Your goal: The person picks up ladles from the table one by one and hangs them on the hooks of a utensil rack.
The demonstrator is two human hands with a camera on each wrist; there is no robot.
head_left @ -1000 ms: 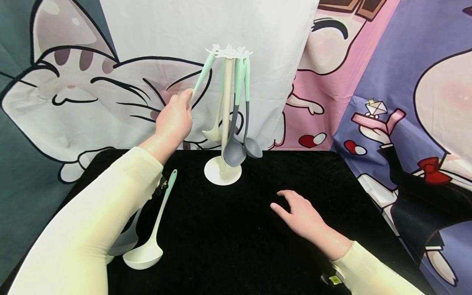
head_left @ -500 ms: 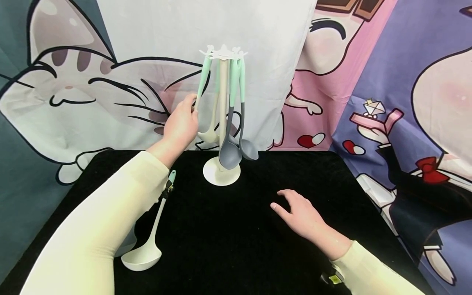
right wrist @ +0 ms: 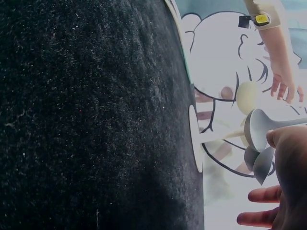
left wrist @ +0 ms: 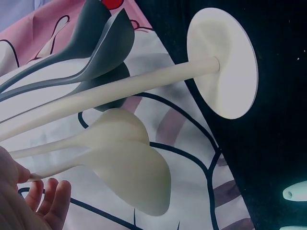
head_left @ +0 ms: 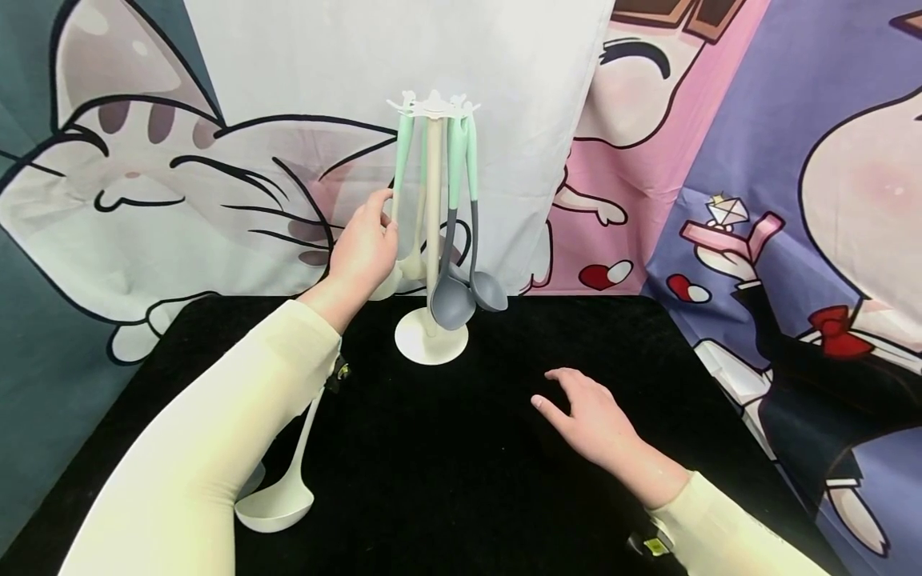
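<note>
My left hand (head_left: 363, 244) is at the lower handle of a mint-handled cream serving spoon (left wrist: 132, 177), which hangs from the left of a cream utensil stand (head_left: 432, 344). In the left wrist view thumb and fingers lightly pinch its stem; the rest of the handle is out of that view. Another cream utensil (head_left: 414, 264) hangs just beside it. Two grey-headed utensils with mint handles, a front one (head_left: 452, 304) and one farther right (head_left: 490, 292), hang on the stand's right side. My right hand (head_left: 594, 420) is held over the table, fingers relaxed, holding nothing.
A cream ladle (head_left: 277, 504) lies on the black cloth (head_left: 461, 480) at the left, partly under my left forearm. A grey utensil (head_left: 252, 480) beside it is mostly hidden by the sleeve. Behind the table hangs a printed cartoon curtain (head_left: 288, 184).
My left hand has moved right and slightly down with the serving spoon, which has swung from a slant to nearly upright beside the stand's post. My right hand has stayed in place.
</note>
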